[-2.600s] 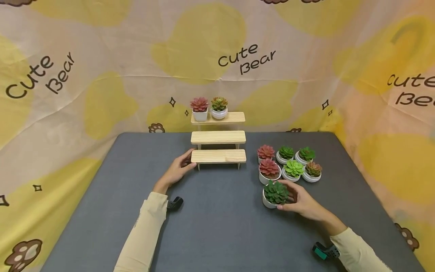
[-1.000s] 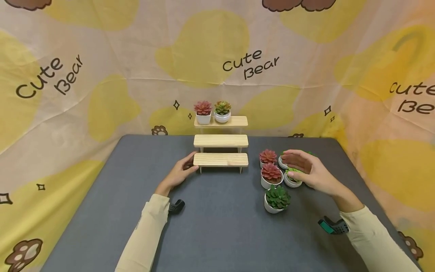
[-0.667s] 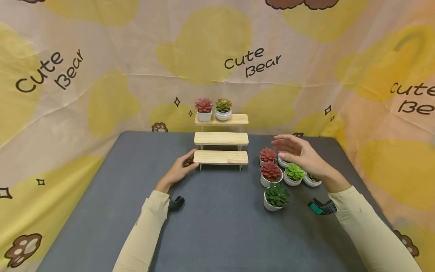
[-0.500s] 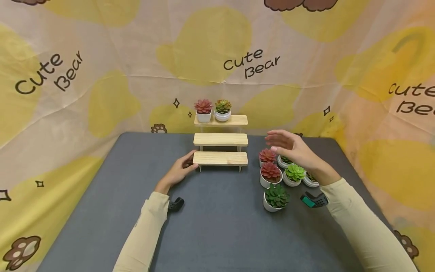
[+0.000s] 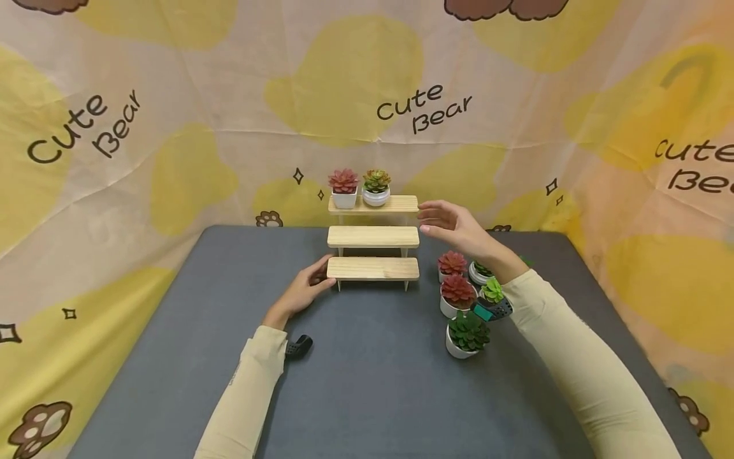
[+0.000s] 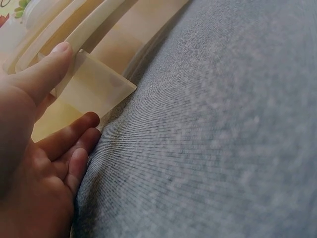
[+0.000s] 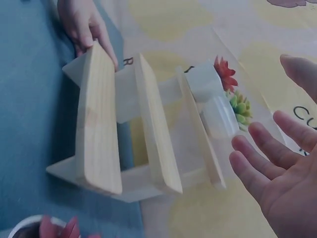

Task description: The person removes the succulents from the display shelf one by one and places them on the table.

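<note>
Right hand (image 5: 461,231) position had changed: it had left the dark green plant (image 5: 467,333), crossed above the other pots and reached the right end of the wooden shelf (image 5: 373,236). Its fingers (image 7: 275,144) were spread wide, thumb well apart; the fingertips stood just beside the top board, with a gap visible in the right wrist view. The left hand (image 5: 301,290) had remained at the left end of the wooden shelf. Its thumb (image 6: 49,72) rested on the front edge of the bottom board and the index finger reached behind, holding the end in a narrow grip. Its other fingers lay near the frosted leg (image 6: 104,82); contact there could not be confirmed.

The wooden shelf stood upright on the grey table (image 5: 344,395). Its top board carried, toward the left, a red plant (image 5: 343,182) with a yellow-green plant (image 5: 376,188) just beside it. Right of the wooden shelf stood two more red plants (image 5: 457,290) and a bright green plant (image 5: 492,290), partly hidden by the right arm.
</note>
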`<state>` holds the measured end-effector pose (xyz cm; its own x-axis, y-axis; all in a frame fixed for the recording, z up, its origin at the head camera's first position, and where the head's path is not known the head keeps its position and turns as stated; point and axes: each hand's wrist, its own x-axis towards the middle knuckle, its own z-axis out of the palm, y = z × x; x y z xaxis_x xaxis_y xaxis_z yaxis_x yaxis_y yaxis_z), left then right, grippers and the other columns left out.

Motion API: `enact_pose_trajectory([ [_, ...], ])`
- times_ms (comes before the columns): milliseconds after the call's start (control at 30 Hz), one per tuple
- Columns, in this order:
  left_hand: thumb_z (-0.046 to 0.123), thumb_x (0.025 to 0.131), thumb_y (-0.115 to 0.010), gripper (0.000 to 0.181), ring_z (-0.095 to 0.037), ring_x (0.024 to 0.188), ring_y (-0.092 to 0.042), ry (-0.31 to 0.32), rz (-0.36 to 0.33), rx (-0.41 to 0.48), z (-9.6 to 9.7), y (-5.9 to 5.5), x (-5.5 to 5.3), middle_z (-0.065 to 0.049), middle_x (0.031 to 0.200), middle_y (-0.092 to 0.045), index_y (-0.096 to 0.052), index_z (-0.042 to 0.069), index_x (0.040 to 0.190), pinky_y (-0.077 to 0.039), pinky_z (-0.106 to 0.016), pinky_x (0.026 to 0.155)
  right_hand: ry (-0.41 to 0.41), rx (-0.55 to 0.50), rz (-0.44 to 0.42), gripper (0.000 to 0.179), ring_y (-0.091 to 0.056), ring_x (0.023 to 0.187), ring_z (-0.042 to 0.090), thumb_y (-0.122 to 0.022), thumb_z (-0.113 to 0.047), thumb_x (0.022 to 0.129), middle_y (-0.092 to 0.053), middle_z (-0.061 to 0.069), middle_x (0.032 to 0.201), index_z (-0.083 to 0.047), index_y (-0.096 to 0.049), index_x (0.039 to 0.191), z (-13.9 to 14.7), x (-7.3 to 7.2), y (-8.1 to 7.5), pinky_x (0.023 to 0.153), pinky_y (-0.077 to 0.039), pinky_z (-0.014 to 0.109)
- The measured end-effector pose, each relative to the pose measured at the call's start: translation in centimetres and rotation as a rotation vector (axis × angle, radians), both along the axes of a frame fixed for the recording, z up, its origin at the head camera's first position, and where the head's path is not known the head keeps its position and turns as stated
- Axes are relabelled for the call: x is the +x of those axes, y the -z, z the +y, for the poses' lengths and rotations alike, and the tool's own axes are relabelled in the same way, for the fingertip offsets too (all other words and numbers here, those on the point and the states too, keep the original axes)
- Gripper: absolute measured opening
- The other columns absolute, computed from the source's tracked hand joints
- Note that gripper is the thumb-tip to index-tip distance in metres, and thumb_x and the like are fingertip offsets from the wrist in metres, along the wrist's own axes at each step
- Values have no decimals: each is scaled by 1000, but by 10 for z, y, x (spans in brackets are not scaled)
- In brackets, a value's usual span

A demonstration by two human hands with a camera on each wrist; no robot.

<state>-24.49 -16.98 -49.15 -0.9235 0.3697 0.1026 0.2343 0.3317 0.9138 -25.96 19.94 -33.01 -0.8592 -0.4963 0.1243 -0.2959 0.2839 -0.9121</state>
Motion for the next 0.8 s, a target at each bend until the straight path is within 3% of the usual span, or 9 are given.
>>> enact_pose_trajectory([
  [233, 15, 102, -61, 66, -40, 130, -55, 4, 5, -13, 0, 4, 3, -26, 147, -53, -30, 2, 159, -44, -54, 108, 12, -57, -15, 55, -48, 138, 45, -58, -5, 100, -45, 32, 149, 7, -39, 150, -26, -20, 3, 112, -43, 53],
  [400, 15, 102, -61, 65, -40, 129, -56, -12, 37, -1, -2, 1, -3, -26, 147, -54, -31, 2, 158, -45, -54, 106, 63, -77, -24, 57, -48, 140, 42, -60, -10, 100, -43, 30, 152, 0, -38, 152, -41, -36, -4, 113, -41, 55],
  [500, 15, 102, -62, 66, -41, 130, -55, -7, 22, -1, -1, -1, -5, -25, 148, -53, -31, 3, 159, -45, -55, 106, 100, -90, -59, 61, -46, 142, 41, -62, -12, 99, -41, 27, 155, -4, -36, 154, -46, -42, -6, 115, -39, 55],
  [633, 16, 102, -61, 66, -41, 131, -55, 15, 22, -1, 1, -1, -5, -25, 149, -51, -30, 2, 159, -45, -54, 107, 133, -100, -90, 68, -42, 144, 42, -63, -11, 98, -36, 28, 158, -5, -30, 157, -51, -49, -4, 117, -37, 55],
  [800, 14, 102, -61, 65, -41, 131, -55, 0, 7, 12, 1, 1, -1, -25, 149, -52, -31, 3, 159, -43, -56, 108, 159, -72, -106, 73, -38, 147, 43, -64, -14, 98, -34, 27, 160, -8, -26, 160, -61, -59, 1, 119, -34, 54],
])
